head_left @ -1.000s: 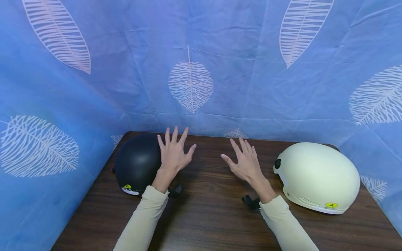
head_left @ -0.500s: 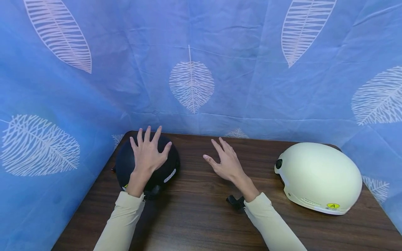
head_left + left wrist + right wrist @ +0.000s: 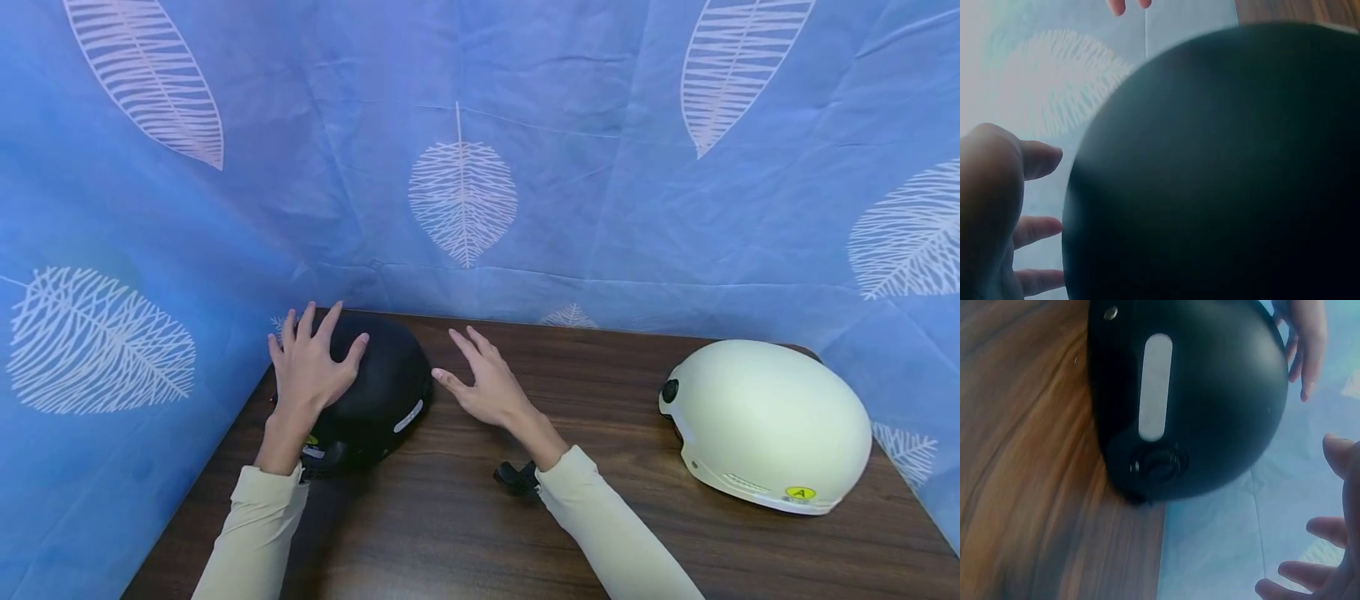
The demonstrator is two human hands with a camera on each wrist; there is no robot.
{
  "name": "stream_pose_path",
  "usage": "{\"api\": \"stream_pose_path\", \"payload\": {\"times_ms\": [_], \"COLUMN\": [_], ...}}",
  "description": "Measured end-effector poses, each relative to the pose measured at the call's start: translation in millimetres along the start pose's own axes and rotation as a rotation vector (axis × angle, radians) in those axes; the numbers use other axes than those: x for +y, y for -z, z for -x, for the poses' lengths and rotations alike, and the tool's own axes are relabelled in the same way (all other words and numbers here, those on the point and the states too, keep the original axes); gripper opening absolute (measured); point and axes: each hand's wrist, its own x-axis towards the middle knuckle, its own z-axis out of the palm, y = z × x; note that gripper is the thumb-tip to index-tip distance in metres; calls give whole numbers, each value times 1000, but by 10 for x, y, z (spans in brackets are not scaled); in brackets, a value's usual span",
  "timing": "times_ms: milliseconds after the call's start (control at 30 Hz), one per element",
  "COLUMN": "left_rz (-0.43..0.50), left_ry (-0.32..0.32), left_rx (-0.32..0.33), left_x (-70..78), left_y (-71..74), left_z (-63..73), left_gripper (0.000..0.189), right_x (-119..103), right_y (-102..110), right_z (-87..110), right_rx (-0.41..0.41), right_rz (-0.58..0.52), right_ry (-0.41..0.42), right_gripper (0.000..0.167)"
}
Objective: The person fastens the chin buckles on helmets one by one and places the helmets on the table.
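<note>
Black helmet (image 3: 386, 383): on the table (image 3: 450, 533), far left
Left hand (image 3: 309, 375): spread, no grip, contact unclear
Right hand (image 3: 487, 385): spread, holding nothing
Reach: likely the current step
Next: likely calls for palms inward

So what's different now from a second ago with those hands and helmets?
The left hand moved left across the black helmet to its left side. The right hand moved left too, towards that helmet's right side. Neither hand visibly grips anything. The black and white helmets stayed put.
</note>
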Motion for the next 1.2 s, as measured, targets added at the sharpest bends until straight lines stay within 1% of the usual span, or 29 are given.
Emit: {"api": "stream_pose_path", "payload": {"times_ms": [200,367,467,600,667,800,867,967,1067,1200], "left_rz": [52,93,116,161,189,236,251,268,283,306], "left_ry": [57,58,59,86,112,149,171,210,241,265], "left_rx": [-50,-61,-73,-126,-159,-235,-271,-309,-330,-335], "left_x": [-186,-342,-429,-519,-556,-610,-627,-637,-646,-643], "left_y": [99,121,121,129,135,134,126,98,60,21], "left_z": [34,45,54,62,67,67,69,66,66,64], "left_gripper": [71,71,71,72,73,74,75,77,77,77], "right_x": [-141,-241,-309,-394,-418,-426,-428,-438,-446,-457], "right_y": [-153,-287,-376,-486,-537,-636,-675,-711,-727,-730], "right_z": [-115,-198,-235,-266,-278,-296,-299,-295,-291,-283], "right_rx": [-62,-100,-119,-130,-132,-139,-143,-148,-150,-137], "right_rz": [-87,-141,-172,-205,-220,-224,-222,-217,-203,-186], "right_ry": [19,50,52,32,18,-4,-4,9,23,23], "right_gripper": [73,74,77,81,82,86,88,91,92,92]}}
